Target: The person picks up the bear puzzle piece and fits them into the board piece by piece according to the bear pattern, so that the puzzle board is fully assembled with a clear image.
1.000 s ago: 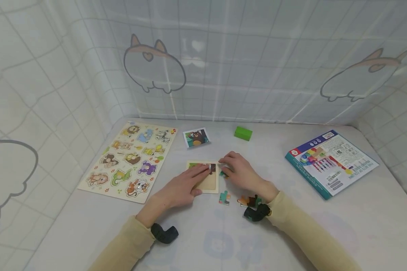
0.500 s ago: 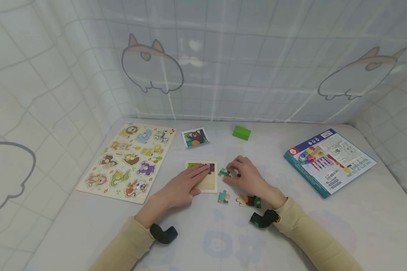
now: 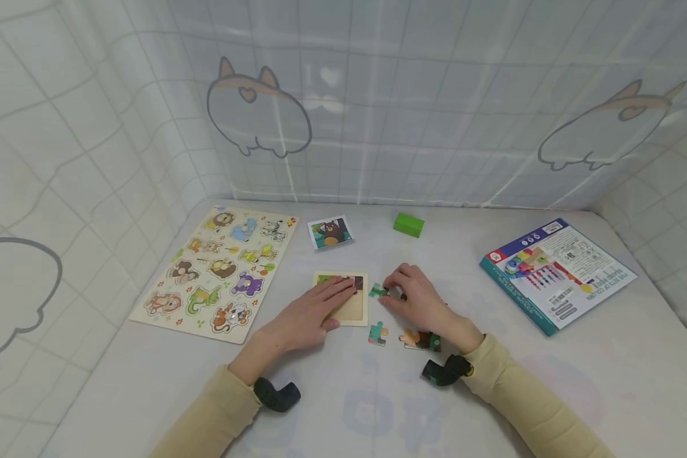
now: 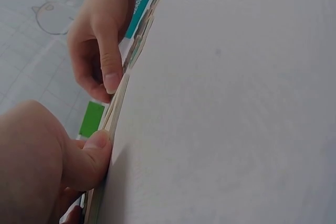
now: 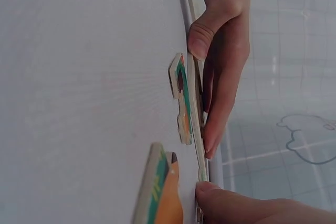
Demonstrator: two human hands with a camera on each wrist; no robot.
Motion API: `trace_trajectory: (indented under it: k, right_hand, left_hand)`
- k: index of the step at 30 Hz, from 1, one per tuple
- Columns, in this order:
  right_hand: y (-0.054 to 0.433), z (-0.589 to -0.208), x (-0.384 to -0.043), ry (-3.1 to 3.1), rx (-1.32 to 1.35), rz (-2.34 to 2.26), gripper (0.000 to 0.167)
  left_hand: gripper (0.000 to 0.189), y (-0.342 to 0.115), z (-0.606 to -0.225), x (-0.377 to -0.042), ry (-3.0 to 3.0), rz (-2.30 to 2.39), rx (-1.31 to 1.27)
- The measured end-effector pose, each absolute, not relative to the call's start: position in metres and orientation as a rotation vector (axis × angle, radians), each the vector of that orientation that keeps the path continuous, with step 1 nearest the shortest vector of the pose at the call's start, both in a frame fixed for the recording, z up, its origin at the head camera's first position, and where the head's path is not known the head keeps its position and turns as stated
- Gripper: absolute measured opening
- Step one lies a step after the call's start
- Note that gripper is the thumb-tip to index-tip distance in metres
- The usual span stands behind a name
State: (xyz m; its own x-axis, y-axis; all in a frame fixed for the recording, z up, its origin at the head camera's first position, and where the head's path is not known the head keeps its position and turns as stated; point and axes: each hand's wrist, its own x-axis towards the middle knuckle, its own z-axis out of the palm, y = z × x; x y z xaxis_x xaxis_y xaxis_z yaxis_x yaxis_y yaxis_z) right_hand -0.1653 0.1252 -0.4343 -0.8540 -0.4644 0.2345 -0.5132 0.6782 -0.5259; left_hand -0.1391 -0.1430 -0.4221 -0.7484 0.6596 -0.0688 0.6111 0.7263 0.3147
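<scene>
My left hand (image 3: 305, 313) rests with extended fingers across a small square wooden puzzle tray (image 3: 350, 312), covering its left part. Dark and green puzzle pieces show at the tray's upper edge; the lower right is bare wood. In the left wrist view the left thumb (image 4: 97, 153) lies along the tray's edge. Just right of the tray, my right hand (image 3: 416, 298) has curled fingers, thumb and forefinger pinching a green-and-brown puzzle piece (image 3: 376, 291). Part of another brown piece shows beneath that palm. Nearer me lie a teal piece (image 3: 376, 333) and orange-and-brown pieces (image 3: 416, 339).
A bear picture card (image 3: 330, 233) lies behind the tray, with a green block (image 3: 409, 224) to its right. On the left is an animal puzzle board (image 3: 217, 270); a flat teal-sided box (image 3: 558, 273) lies on the right. A grid-patterned curtain (image 3: 378, 114) rises behind.
My right hand has drawn back rightward from the tray's upper right corner, exposing the green piece, and stays beside it. The left hand keeps its place on the tray.
</scene>
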Motion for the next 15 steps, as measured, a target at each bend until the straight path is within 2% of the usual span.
trace_trajectory:
  k: [15]
  right_hand:
    - [0.1255, -0.4331, -0.1644, -2.805, 0.869, 0.875, 0.022]
  left_hand:
    - [0.063, -0.1432, -0.4283, -0.1423, 2.807, 0.437, 1.01]
